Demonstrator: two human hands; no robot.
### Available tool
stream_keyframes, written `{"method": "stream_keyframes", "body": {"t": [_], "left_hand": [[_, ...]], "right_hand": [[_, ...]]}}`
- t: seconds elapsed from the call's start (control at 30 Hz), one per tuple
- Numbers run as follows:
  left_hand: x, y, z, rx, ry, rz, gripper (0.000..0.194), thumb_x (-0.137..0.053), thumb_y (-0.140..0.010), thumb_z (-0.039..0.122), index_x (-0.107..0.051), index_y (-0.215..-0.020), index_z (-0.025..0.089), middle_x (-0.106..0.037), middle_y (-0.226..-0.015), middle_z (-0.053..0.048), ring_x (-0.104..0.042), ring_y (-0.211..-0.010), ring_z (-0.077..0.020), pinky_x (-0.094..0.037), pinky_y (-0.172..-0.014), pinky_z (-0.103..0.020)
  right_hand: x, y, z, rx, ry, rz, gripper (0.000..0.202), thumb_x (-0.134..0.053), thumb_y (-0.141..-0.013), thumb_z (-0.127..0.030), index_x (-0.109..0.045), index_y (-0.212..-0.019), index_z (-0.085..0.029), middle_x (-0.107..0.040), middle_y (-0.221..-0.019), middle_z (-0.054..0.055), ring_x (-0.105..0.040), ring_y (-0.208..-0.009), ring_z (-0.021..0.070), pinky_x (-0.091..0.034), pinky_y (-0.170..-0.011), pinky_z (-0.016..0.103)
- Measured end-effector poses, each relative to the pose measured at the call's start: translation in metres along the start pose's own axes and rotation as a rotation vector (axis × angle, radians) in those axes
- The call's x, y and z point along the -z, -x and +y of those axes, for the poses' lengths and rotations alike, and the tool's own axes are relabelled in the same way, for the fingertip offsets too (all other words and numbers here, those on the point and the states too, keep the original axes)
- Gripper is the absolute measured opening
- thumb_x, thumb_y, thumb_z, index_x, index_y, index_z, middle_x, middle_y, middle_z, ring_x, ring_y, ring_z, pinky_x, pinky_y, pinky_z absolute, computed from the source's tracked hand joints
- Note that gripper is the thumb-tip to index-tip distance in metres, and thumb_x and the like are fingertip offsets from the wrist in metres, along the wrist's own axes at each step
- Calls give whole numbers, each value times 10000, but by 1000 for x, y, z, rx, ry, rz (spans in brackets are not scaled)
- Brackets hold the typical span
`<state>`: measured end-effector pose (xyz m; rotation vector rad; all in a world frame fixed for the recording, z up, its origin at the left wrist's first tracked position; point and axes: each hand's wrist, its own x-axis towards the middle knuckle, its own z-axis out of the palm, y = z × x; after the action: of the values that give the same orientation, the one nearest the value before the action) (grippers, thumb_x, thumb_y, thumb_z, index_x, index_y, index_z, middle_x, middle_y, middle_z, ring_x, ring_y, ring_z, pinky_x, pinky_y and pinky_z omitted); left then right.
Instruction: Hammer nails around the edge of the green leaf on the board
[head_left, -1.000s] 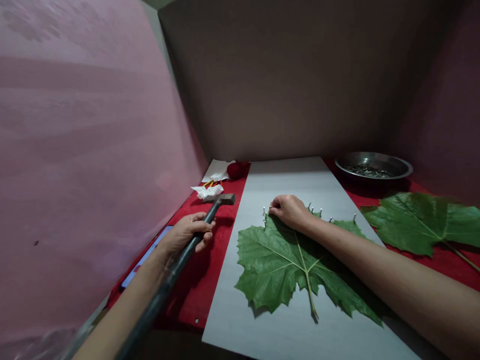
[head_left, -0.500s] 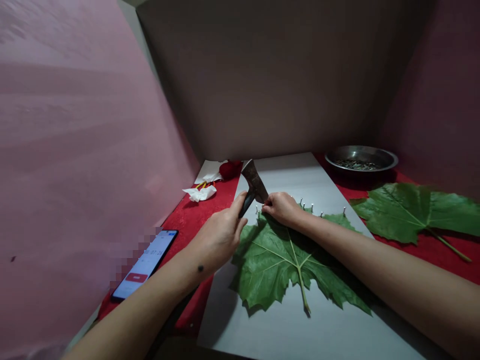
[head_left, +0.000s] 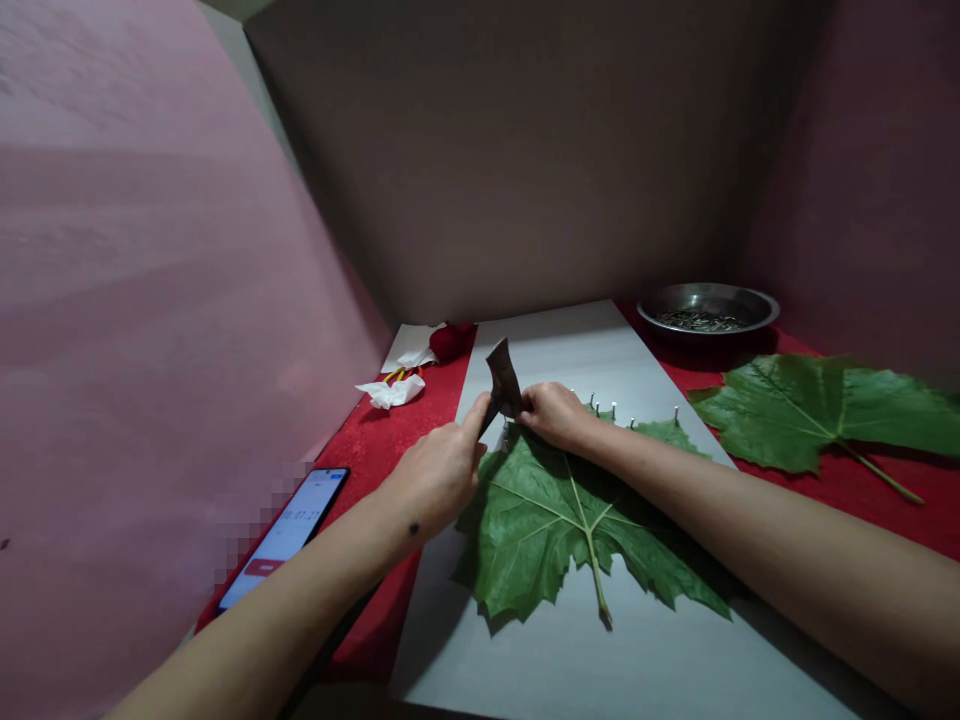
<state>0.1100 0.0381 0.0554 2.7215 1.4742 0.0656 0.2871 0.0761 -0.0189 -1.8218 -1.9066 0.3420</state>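
My left hand (head_left: 442, 462) is wrapped round the dark handle of a hatchet (head_left: 504, 378), whose flared blade points up. The blunt lower end of its head is right beside the fingertips of my right hand (head_left: 553, 412). Those fingers are pinched together at the upper edge of a large green leaf (head_left: 525, 530); what they hold is hidden. The leaf lies on a white board (head_left: 570, 335), its stem toward me. Several nails (head_left: 614, 410) stand upright along the leaf's far edge, and another nail (head_left: 505, 432) is just left of my right fingertips.
A metal bowl (head_left: 709, 295) of nails stands at the back right, with a second leaf (head_left: 795, 410) in front of it on the red cloth (head_left: 922, 525). At left lie a phone (head_left: 300, 525), crumpled white tissue (head_left: 394, 391) and a red ball-like thing (head_left: 450, 341). Walls enclose the table.
The hatchet head has come down and tilted more upright, close to my right fingertips. My right hand keeps its pinch at the leaf's edge. The whole view has shifted slightly.
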Motion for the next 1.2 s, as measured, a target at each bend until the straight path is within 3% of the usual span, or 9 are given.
{"method": "stream_keyframes", "body": {"t": [0.07, 0.23, 0.4, 0.57, 0.77, 0.97, 1.03, 1.1, 1.2], "left_hand": [[0, -1, 0, -8, 5, -26, 615, -403, -860, 227, -213, -1441, 163, -671, -1017, -160, -631, -952, -277, -465, -787, -376], [-1, 2, 0, -10, 25, 105, 606, -379, -877, 233, -184, -1449, 184, -645, -1086, -162, -604, -1020, -272, -453, -817, -376], [-4, 0, -1, -26, -2, -17, 623, -395, -858, 201, -193, -1447, 188, -660, -1046, -161, -621, -982, -285, -465, -781, -387], [0, 0, -2, -20, 34, 132, 604, -375, -879, 232, -181, -1450, 194, -660, -1062, -151, -620, -994, -273, -461, -803, -375], [-7, -3, 0, -42, 27, -14, 628, -399, -861, 196, -184, -1450, 200, -662, -1083, -159, -625, -993, -294, -473, -788, -404], [13, 5, 1, -67, 60, 188, 595, -412, -870, 223, -238, -1437, 179, -621, -1176, -160, -585, -1070, -282, -453, -857, -393], [12, 6, 1, -75, 62, 239, 598, -404, -876, 228, -219, -1442, 185, -605, -1203, -157, -573, -1088, -273, -454, -862, -383], [4, 5, 2, -66, 41, 192, 607, -398, -876, 215, -196, -1448, 181, -614, -1178, -164, -579, -1078, -276, -462, -845, -392], [-7, 1, 2, -31, -21, 11, 620, -397, -867, 185, -187, -1450, 170, -645, -1093, -178, -612, -1017, -296, -479, -796, -419]], "right_hand": [[0, 0, 0, -4, 2, -3, 194, -553, -755, -232, -722, -847, -211, -714, -847, 72, -640, -804, 200, -390, -619, 240], [1, 0, -1, 16, -6, 8, 171, -560, -753, -244, -720, -806, -220, -714, -827, 60, -638, -793, 194, -384, -626, 243], [1, 0, -1, 5, 8, -8, 186, -549, -764, -247, -721, -816, -202, -712, -832, 85, -643, -789, 205, -380, -594, 242], [1, 0, -1, 21, 6, -14, 180, -545, -755, -216, -715, -813, -206, -713, -833, 62, -638, -813, 188, -393, -642, 232], [1, 1, 0, 29, 4, 2, 215, -534, -752, -241, -702, -868, -175, -710, -856, 85, -637, -787, 198, -386, -613, 236], [-3, 0, 2, 50, -20, 18, 177, -532, -735, -189, -706, -767, -191, -708, -794, 56, -627, -758, 176, -387, -636, 239], [-3, 0, 3, 52, -27, 25, 178, -530, -730, -180, -706, -752, -186, -707, -781, 58, -626, -749, 173, -382, -628, 238], [-2, 1, 2, 44, -32, 26, 182, -527, -730, -178, -707, -761, -181, -708, -779, 65, -627, -746, 173, -375, -613, 237], [0, 1, 1, 37, -37, 10, 201, -519, -736, -186, -710, -798, -170, -707, -789, 82, -630, -735, 179, -367, -585, 237]]}}
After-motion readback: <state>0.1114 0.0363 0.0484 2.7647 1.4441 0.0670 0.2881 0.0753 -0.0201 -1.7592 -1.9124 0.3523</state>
